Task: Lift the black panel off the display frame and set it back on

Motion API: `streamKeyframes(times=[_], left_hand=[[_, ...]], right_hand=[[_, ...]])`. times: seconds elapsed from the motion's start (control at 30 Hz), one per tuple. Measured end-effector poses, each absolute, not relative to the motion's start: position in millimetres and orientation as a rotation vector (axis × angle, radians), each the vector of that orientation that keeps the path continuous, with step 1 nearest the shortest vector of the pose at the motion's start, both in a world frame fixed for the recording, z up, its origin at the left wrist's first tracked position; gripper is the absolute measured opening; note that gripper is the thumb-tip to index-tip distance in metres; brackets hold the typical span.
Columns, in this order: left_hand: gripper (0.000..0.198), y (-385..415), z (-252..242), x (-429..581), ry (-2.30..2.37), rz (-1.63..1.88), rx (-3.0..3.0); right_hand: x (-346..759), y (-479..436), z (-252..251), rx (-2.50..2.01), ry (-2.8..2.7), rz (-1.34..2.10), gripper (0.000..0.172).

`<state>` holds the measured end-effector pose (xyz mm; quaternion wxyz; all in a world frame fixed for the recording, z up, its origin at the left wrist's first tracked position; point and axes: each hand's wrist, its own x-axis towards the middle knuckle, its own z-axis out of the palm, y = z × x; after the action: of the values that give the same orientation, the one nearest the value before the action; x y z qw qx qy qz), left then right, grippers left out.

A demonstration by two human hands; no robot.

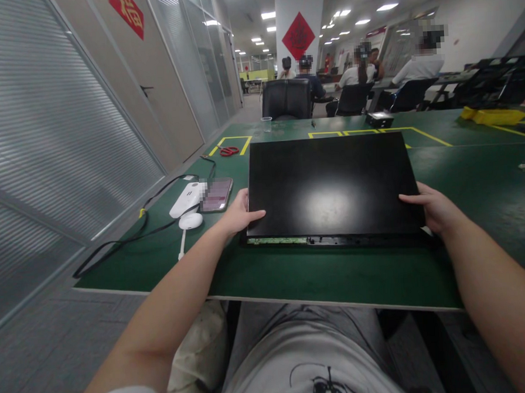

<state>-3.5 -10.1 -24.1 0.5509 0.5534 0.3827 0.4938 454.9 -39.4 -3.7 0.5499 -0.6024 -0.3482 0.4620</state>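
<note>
A black flat display panel is held between both my hands over the green table. My left hand grips its left edge, thumb on the dark front face and fingers behind it. On the opposite side my right hand has the right edge, its thumb also lying on the face. Along the panel's lower edge runs a green circuit board strip with dark parts beside it. Light reflects off the middle of the panel. Both hands' other fingers are mostly hidden behind it.
Left of the panel on the green table lie a phone, a white device, black cables and red scissors. Farther back stand a clear cup, a small black box and a yellow object. Several people sit beyond.
</note>
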Motion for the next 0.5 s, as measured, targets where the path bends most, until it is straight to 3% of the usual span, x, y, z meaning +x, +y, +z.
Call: streamKeyframes(times=[0.5], left_hand=[[0.069,-5.6,-27.8,-4.8,0.878,1.126,1.358]], right_hand=[[454.7,-40.0,-2.7,-1.535,-0.855,1.100,0.042]])
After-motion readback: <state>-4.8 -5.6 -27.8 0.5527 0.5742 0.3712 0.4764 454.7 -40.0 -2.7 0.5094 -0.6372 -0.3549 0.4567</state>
